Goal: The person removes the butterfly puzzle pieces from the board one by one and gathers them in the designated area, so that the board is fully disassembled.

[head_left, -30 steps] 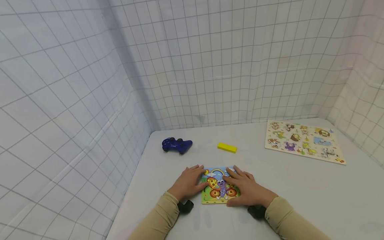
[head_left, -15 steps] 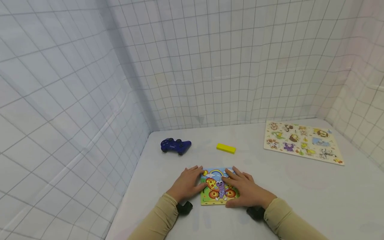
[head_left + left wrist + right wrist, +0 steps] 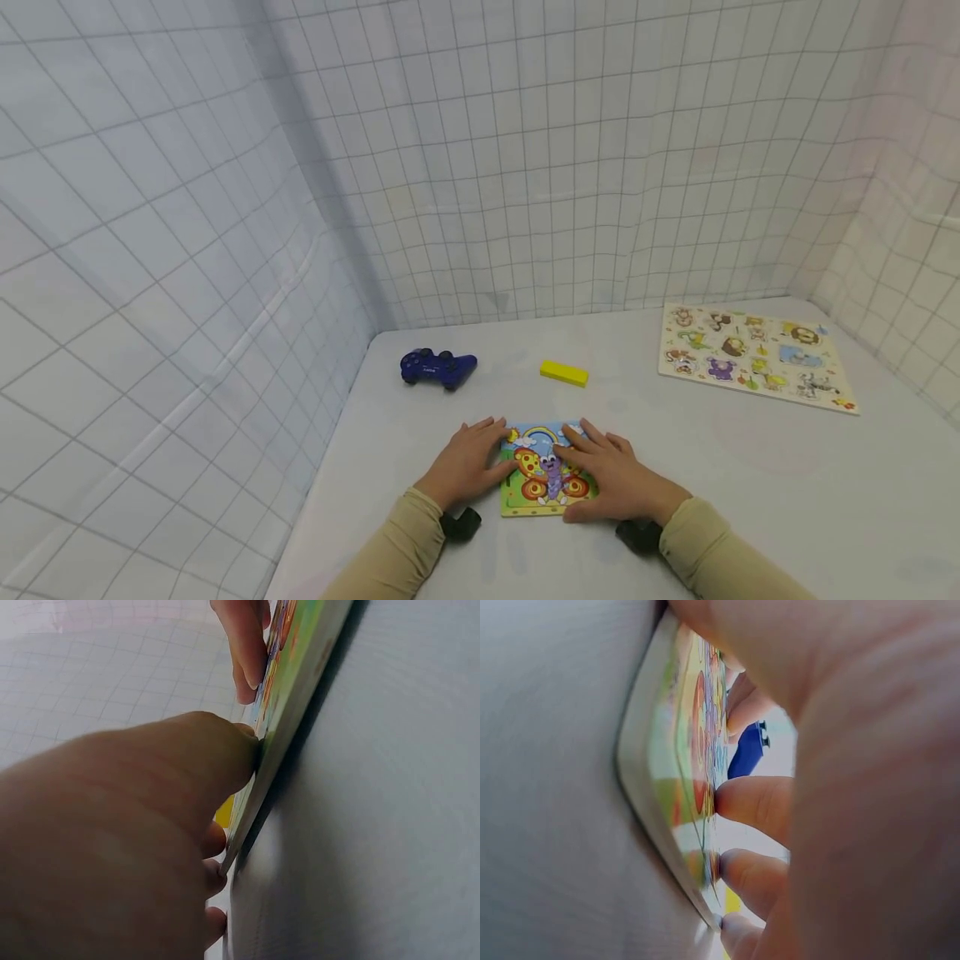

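Observation:
A small butterfly puzzle board (image 3: 553,479) lies flat on the white table between both hands, with a rainbow and a purple-bodied butterfly on its face. My left hand (image 3: 467,464) rests at its left edge, thumb reaching onto the picture. Spread over its right side, the fingers of my right hand (image 3: 622,482) touch the top, and that palm hides the lower right corner. In the left wrist view the left thumb (image 3: 232,754) presses on the board near its edge. The right wrist view shows fingertips (image 3: 739,802) on the printed face.
Behind the board lie a blue game controller (image 3: 437,368) at left and a yellow block (image 3: 564,374) in the middle. A larger animal peg puzzle (image 3: 757,358) lies at the back right. Gridded white cloth walls (image 3: 487,208) enclose the table's back and sides.
Both hands keep the same pose on the butterfly puzzle board. The head view has shifted very slightly; no object has visibly moved on the table.

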Demonstrator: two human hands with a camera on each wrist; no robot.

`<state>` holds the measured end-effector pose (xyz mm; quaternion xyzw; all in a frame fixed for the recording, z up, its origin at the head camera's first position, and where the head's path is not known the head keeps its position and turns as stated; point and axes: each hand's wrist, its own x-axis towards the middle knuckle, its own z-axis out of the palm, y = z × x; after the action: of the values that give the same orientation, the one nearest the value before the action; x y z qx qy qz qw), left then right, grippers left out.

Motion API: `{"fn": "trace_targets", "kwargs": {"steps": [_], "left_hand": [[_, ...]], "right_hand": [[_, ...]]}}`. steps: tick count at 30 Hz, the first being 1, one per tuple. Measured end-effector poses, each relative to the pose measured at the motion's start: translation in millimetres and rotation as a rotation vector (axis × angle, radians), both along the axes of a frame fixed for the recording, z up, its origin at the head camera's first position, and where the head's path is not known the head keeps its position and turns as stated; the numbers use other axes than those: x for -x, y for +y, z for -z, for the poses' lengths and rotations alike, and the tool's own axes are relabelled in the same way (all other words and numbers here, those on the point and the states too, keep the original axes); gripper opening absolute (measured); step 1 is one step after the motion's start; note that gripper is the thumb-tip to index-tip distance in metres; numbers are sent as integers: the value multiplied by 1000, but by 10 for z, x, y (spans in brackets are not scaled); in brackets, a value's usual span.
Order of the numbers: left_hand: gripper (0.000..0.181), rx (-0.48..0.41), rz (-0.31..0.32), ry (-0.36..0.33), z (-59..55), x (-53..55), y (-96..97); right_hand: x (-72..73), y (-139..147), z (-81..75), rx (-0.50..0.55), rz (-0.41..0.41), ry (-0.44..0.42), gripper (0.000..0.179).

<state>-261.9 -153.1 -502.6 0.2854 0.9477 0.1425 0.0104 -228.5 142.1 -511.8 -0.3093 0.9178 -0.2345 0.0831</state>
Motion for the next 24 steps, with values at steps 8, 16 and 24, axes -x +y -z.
{"fn": "trace_targets", "kwargs": {"steps": [8, 16, 24], "left_hand": [[59, -4, -6, 1, 4, -7, -3], [54, -16, 0, 6, -6, -18, -4], [56, -7, -10, 0, 17, -6, -11]], "right_hand": [[-8, 4, -20, -2, -5, -3, 98], [-6, 1, -15, -1, -1, -18, 97], [-5, -1, -14, 21, -5, -24, 97]]}}
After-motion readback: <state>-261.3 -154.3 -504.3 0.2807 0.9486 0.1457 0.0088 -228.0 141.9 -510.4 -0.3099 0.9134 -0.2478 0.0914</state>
